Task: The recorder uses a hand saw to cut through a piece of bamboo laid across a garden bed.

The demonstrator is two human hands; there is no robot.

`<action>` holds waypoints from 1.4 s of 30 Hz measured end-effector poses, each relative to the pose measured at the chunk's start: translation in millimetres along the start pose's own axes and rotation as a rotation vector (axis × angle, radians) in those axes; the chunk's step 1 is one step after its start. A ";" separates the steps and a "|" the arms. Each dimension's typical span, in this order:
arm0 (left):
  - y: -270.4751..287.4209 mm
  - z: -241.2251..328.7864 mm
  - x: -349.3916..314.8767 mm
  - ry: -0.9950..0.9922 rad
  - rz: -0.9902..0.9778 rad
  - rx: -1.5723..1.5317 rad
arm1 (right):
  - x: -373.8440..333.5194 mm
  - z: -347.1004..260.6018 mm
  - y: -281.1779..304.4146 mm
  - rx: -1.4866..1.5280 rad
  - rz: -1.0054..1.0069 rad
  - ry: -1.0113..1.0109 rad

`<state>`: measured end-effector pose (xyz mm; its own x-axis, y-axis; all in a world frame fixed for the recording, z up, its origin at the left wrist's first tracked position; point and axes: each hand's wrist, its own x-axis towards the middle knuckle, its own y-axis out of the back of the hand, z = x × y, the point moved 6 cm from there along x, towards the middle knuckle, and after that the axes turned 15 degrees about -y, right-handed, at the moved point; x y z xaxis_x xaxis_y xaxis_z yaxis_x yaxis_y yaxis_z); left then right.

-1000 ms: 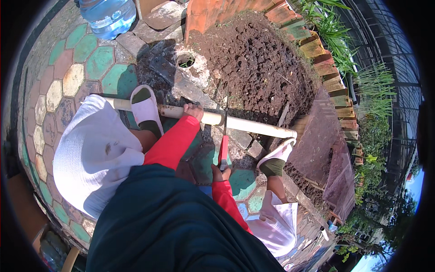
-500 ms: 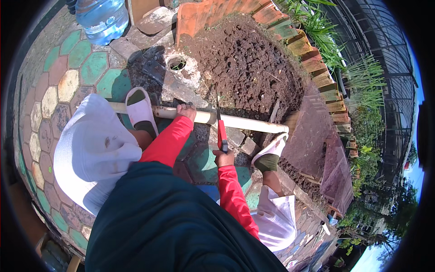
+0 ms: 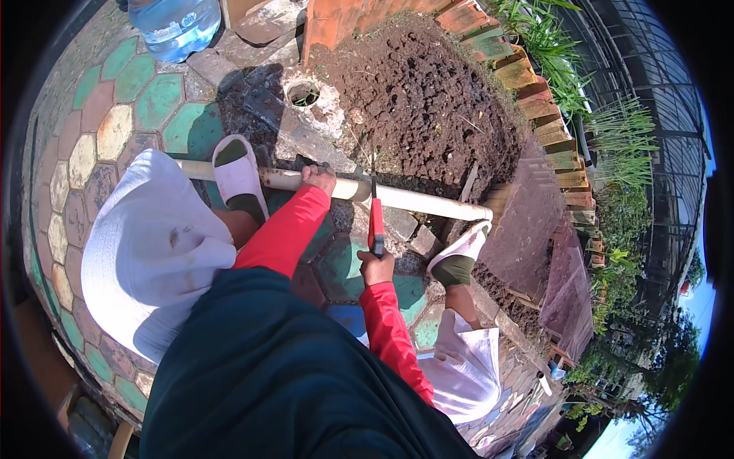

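A long off-white pipe [image 3: 428, 204] lies crosswise in front of me. My left hand [image 3: 319, 180] is closed around it, left of a brownish band on the pipe. In my right hand [image 3: 377, 268] is a hand saw [image 3: 376, 220] with a red and black handle, its fingers wrapped round the grip. The dark, narrow blade points away from me and crosses the pipe at that band; the depth of any cut is too small to tell. My left slide sandal [image 3: 235, 172] rests by the pipe's left part, and my right sandal [image 3: 462, 251] is at its right end.
Beyond the pipe is a bed of loose brown soil [image 3: 428, 107], edged by orange roof tiles [image 3: 547, 103]. A round hole [image 3: 303, 95] in concrete lies at its near left corner. Hexagonal pavers [image 3: 158, 102] and a large blue water bottle [image 3: 174, 29] are to the left.
The view has shifted slightly, and the pipe appears a little higher and farther right. Both hands keep their holds, and the saw blade still crosses the pipe.
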<state>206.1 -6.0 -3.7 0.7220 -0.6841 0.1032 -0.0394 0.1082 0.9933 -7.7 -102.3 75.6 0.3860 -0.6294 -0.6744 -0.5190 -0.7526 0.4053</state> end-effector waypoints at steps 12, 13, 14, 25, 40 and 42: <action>-1.4 -5.1 -8.4 0.007 -0.029 0.000 | -23.4 10.4 4.5 0.175 -0.092 -0.106; -5.8 -3.6 -9.9 0.012 -0.027 0.001 | -9.1 -7.2 -5.2 0.202 -0.158 -0.112; -4.8 -1.4 0.0 0.010 -0.011 0.003 | 17.7 -13.9 -10.0 0.130 -0.096 -0.076; 0.6 -11.9 -7.3 0.020 -0.070 -0.038 | -17.6 4.9 -4.9 0.198 -0.138 -0.100; -0.9 -1.3 -0.4 -0.018 0.085 0.050 | 16.9 -2.9 -8.6 0.077 -0.019 0.027; -1.7 -1.1 5.4 -0.027 0.029 0.006 | 39.8 -34.1 -16.2 -0.028 -0.006 0.049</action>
<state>210.9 -9.1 -4.9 0.7014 -0.7001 0.1333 -0.0642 0.1242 0.9902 42.0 -121.7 63.2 0.4264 -0.6331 -0.6461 -0.4950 -0.7611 0.4191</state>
